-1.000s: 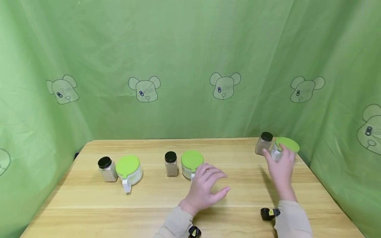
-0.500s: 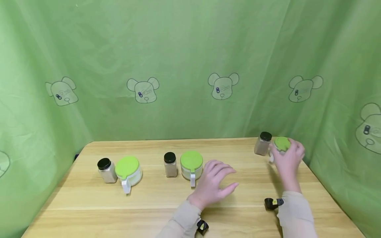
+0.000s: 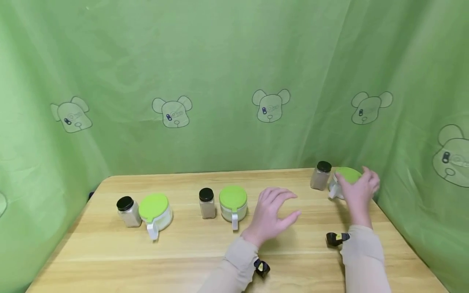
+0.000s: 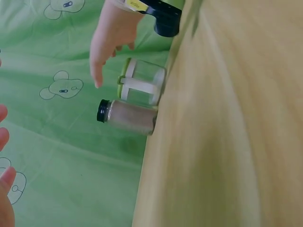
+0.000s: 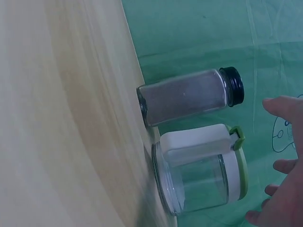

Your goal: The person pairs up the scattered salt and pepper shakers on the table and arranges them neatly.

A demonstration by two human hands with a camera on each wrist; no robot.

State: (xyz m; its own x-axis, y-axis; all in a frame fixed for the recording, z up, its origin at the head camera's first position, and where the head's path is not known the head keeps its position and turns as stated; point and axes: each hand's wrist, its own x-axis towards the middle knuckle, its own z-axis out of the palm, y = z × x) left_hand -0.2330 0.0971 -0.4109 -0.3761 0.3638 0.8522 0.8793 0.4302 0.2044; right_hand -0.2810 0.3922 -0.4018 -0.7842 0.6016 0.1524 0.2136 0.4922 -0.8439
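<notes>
At the back right of the table stands a clear glass jar with a green lid and a white handle. My right hand is over and beside that jar, fingers spread; the right wrist view shows a gap between fingers and lid. Close beside the jar is a square bottle with a black cap and brownish contents. Held in the air over the middle of the table, my left hand has its thumb and fingers apart, with nothing between them. Nearest to it is another green-lidded jar.
Left of the middle jar stands a black-capped bottle. Further left, a pale-filled bottle stands next to a third green-lidded jar. A green curtain hangs behind the wooden table.
My right hand has shifted to the right and come away from the lid of the right-hand jar. My left hand has moved rightward, away from the middle jar.
</notes>
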